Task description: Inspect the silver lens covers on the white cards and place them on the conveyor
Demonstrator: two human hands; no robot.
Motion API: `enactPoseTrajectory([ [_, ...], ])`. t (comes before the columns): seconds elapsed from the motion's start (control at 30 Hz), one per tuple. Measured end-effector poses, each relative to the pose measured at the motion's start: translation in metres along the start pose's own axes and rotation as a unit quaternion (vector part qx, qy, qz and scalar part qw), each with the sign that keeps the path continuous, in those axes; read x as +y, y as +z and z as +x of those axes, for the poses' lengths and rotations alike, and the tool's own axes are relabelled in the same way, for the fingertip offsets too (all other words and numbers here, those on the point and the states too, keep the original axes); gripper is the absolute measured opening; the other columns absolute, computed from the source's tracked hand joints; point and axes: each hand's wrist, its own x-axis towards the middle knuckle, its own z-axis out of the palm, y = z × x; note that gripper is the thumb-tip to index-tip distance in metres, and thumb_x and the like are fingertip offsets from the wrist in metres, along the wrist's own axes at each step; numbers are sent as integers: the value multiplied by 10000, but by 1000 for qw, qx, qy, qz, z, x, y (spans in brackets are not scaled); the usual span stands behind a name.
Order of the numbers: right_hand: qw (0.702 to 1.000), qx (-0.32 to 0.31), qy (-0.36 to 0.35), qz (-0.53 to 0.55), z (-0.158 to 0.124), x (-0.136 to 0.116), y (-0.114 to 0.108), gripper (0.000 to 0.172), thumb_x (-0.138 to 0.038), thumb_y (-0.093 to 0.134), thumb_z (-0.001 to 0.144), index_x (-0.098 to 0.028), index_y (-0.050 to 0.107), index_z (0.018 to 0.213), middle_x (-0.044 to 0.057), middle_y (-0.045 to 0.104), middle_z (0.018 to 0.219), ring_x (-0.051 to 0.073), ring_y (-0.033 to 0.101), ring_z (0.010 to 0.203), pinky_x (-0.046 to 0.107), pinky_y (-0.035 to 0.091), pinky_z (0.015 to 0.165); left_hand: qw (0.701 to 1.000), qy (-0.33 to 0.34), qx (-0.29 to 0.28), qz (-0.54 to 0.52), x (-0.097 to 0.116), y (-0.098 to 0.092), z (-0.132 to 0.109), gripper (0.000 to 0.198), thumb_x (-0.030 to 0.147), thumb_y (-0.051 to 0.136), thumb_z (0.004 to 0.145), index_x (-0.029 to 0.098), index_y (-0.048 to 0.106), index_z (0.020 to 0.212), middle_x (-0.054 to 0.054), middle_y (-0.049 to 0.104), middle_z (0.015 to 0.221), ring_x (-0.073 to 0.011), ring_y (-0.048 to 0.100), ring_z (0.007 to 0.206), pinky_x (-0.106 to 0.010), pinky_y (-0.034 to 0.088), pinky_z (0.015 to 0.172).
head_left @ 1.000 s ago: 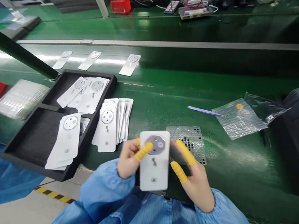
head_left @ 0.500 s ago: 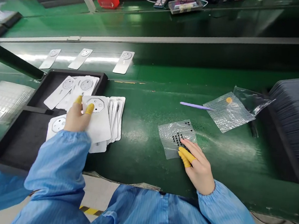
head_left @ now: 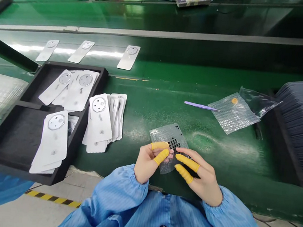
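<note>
A small clear bubble-wrap sheet (head_left: pixel 157 134) bearing many tiny black round pieces (head_left: pixel 175 142) lies before me on the green bench. My left hand (head_left: pixel 150 162), with yellow finger cots on thumb and forefinger, pinches at the sheet's left side. From the right, my right hand (head_left: pixel 201 174) reaches over the sheet with fingers extended and slightly apart, its fingertips close to the black pieces. It also wears yellow finger cots. Left of both hands stands a stack of white phone-shaped plates (head_left: pixel 100 120), each with a round camera ring.
A black tray (head_left: pixel 8 134) holds more white plates. Three plates (head_left: pixel 129 57) lie in a row behind. Purple tweezers (head_left: pixel 199 106) touch another bubble-wrap sheet (head_left: pixel 231 116) with an orange dot. At right, a dark bin (head_left: pixel 282 152) holds stacked grey sheets (head_left: pixel 301 118).
My left hand has let go of the white plates and come right to the bubble-wrap sheet. The sheet has shifted a little left and toward me. My right hand stays beside it.
</note>
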Motion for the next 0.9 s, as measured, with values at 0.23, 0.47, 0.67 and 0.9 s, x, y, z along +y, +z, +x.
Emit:
enactPoseTrajectory([
  [0.23,997,-12,-59,-51,15,5,4,340,-73,522,852,-207,600,1155,122,657,1102,226,642,1019,385,587,810,998,9,-47,-47,-8,0,-5,401,401,802,658,113,716,924,-135,755,949,-291,715,905,-415,576,860],
  [0.47,995,4,-81,-52,14,22,20,330,-78,520,845,-177,568,1156,129,652,1084,213,652,1008,342,585,832,988,107,-29,111,-31,-1,1,435,258,658,799,181,613,1225,-88,757,963,-299,698,958,-484,511,960],
  [0.67,998,19,-12,-53,13,36,30,182,-143,498,876,-181,572,1038,104,642,1031,193,657,961,311,578,819,987,95,-83,95,-25,-21,4,735,321,713,749,232,404,1410,-141,754,907,-309,727,786,-417,602,710],
  [0.9,995,68,-36,-70,17,26,23,189,-134,515,862,-204,584,1024,102,644,1022,199,676,892,284,586,709,878,206,129,413,123,-58,93,556,257,643,812,116,487,1326,-145,679,1080,-299,620,1068,-421,467,950],
])
